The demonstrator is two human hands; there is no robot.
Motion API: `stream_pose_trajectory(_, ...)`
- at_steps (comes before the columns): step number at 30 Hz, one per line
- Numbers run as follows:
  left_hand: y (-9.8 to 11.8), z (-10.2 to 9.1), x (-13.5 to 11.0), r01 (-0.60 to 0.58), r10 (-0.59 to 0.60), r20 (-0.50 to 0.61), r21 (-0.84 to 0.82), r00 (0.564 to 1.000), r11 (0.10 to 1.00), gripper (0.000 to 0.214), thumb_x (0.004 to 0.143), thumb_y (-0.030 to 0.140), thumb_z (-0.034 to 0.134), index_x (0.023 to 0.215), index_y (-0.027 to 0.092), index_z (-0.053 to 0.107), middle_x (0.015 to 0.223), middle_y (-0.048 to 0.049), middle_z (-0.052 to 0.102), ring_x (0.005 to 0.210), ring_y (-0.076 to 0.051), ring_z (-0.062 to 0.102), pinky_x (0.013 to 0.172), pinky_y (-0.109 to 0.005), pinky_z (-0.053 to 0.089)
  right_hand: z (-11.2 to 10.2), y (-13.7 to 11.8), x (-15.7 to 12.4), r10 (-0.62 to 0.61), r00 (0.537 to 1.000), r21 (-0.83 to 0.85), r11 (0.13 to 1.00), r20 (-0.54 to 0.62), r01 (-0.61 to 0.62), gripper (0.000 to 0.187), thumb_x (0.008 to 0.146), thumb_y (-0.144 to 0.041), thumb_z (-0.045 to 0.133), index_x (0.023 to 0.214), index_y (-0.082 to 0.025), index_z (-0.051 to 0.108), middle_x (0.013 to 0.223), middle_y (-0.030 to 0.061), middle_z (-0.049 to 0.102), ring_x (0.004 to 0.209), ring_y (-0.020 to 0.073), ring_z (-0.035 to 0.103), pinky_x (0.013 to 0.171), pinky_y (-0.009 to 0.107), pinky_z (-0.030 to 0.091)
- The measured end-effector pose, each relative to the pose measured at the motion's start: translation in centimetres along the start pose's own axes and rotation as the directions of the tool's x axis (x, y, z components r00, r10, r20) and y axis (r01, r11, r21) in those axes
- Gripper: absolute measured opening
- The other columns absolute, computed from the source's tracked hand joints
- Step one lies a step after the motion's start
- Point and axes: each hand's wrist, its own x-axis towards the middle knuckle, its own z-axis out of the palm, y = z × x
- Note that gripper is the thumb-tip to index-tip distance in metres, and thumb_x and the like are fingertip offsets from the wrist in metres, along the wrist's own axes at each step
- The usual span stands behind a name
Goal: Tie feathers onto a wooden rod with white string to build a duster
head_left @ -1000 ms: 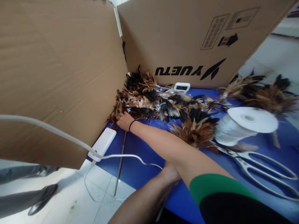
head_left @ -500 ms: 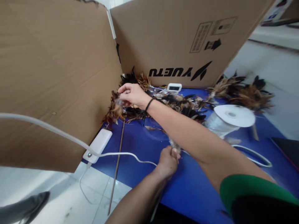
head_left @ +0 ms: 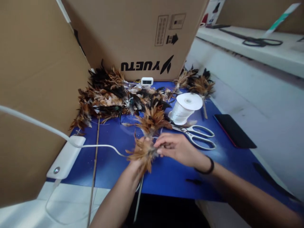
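My left hand (head_left: 137, 161) is closed around a half-made feather duster (head_left: 148, 131), a bundle of brown feathers on a thin stick that runs down past the table edge. My right hand (head_left: 177, 148) is pinched against the feathers right beside the left hand, its fingertips pressing brown feathers onto the bundle. A long pile of loose brown and black feathers (head_left: 111, 95) lies at the back of the blue table (head_left: 166, 174). A white spool of string (head_left: 185, 107) and white-handled scissors (head_left: 197, 136) lie just beyond my right hand.
Cardboard walls (head_left: 35, 79) stand at the left and back. A white power bank (head_left: 65, 156) with a cable sits at the left table edge beside a thin stick (head_left: 95, 155). A black phone (head_left: 234, 131) lies at right. Finished dusters (head_left: 197, 84) lean at the back right.
My right hand left the feather pile at the back left and came down to the bundle in my left hand. The view swung to the right.
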Motion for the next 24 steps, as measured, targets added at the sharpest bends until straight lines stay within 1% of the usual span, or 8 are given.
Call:
stream_pose_trajectory(2,0.1,0.0,-0.3,-0.023,0.021,0.031,0.052,0.999,0.998,0.033,0.065,0.043,0.07,0.073,0.015,0.054,0.059,0.0042,0.048,0.05,-0.005,0.041,0.047,-0.018,0.03,1.2,1.2,-2.2,-0.053,0.998,-0.262,0.964,-0.033,0.043,0.013,0.081,-0.015,0.058,0.091,-0.018,0.065,0.088,0.0047,0.062,0.077,0.0143,0.061,0.072,0.028,0.051)
stream_pose_trajectory(4,0.5,0.1,-0.5,-0.019,0.015,0.03,0.129,0.999,0.991,0.033,0.069,0.044,0.065,0.075,0.014,0.055,0.056,0.0047,0.045,0.046,-0.005,0.037,0.044,-0.018,0.027,2.2,1.9,-3.4,-0.081,0.997,-0.444,0.893,0.01,0.077,0.021,0.085,-0.01,0.049,0.1,-0.017,0.063,0.092,0.0068,0.06,0.084,0.0161,0.059,0.079,0.03,0.049)
stream_pose_trajectory(8,1.0,0.4,-0.6,-0.005,0.012,-0.037,0.197,0.999,0.98,0.033,0.071,0.045,0.062,0.077,0.013,0.057,0.055,0.0057,0.042,0.044,-0.004,0.035,0.043,-0.018,0.025,2.9,2.5,-4.7,-0.021,0.992,-0.617,0.781,0.126,0.095,0.032,0.084,-0.001,0.038,0.104,-0.013,0.06,0.092,0.0096,0.056,0.08,0.0181,0.056,0.073,0.033,0.049)
stream_pose_trajectory(10,1.1,0.5,-0.5,-0.016,0.023,-0.033,0.184,0.999,0.983,0.035,0.068,0.044,0.065,0.077,0.011,0.057,0.055,0.0058,0.042,0.043,-0.003,0.033,0.042,-0.017,0.023,2.4,2.6,-5.1,0.005,0.993,-0.624,0.778,0.121,0.072,0.033,0.083,0.0,0.036,0.098,-0.014,0.061,0.09,0.0091,0.054,0.079,0.0182,0.053,0.072,0.033,0.048)
stream_pose_trajectory(13,1.1,0.5,-0.3,-0.012,0.014,-0.014,0.161,1.0,0.987,0.036,0.067,0.042,0.067,0.078,0.01,0.057,0.056,0.0056,0.042,0.043,-0.002,0.031,0.041,-0.017,0.019,0.7,2.2,-5.3,0.046,0.999,-0.455,0.89,0.026,-0.029,0.026,0.086,-0.006,0.038,0.089,-0.017,0.061,0.087,0.0066,0.054,0.079,0.0163,0.052,0.075,0.032,0.045)
stream_pose_trajectory(16,1.1,0.4,-0.3,-0.001,-0.002,0.017,0.138,1.0,0.99,0.034,0.067,0.04,0.066,0.078,0.01,0.055,0.054,0.0067,0.039,0.041,-0.002,0.028,0.04,-0.017,0.016,-0.9,1.4,-4.9,0.142,0.983,-0.031,0.989,-0.115,-0.146,0.01,0.087,-0.022,0.05,0.087,-0.018,0.059,0.084,0.0035,0.056,0.077,0.0144,0.053,0.073,0.029,0.044)
stream_pose_trajectory(20,1.2,0.5,-0.5,0.009,-0.017,0.069,0.117,0.997,0.993,0.029,0.069,0.036,0.065,0.077,0.012,0.049,0.057,0.0068,0.04,0.04,0.0,0.024,0.04,-0.017,0.011,-0.9,0.9,-3.2,0.288,0.94,0.491,0.855,-0.183,-0.166,0.015,0.076,-0.029,0.064,0.079,-0.017,0.055,0.071,-0.0009,0.055,0.065,0.0111,0.053,0.064,0.027,0.044)
stream_pose_trajectory(24,1.4,0.6,-0.5,0.015,-0.025,0.07,0.133,0.997,0.991,0.031,0.07,0.036,0.063,0.067,0.016,0.04,0.055,0.0072,0.037,0.038,0.0,0.024,0.038,-0.017,0.01,0.9,1.6,-0.6,0.362,0.918,0.625,0.758,-0.164,-0.187,0.022,0.068,-0.03,0.07,0.07,-0.016,0.053,0.065,-0.0017,0.056,0.057,0.0092,0.052,0.055,0.024,0.043)
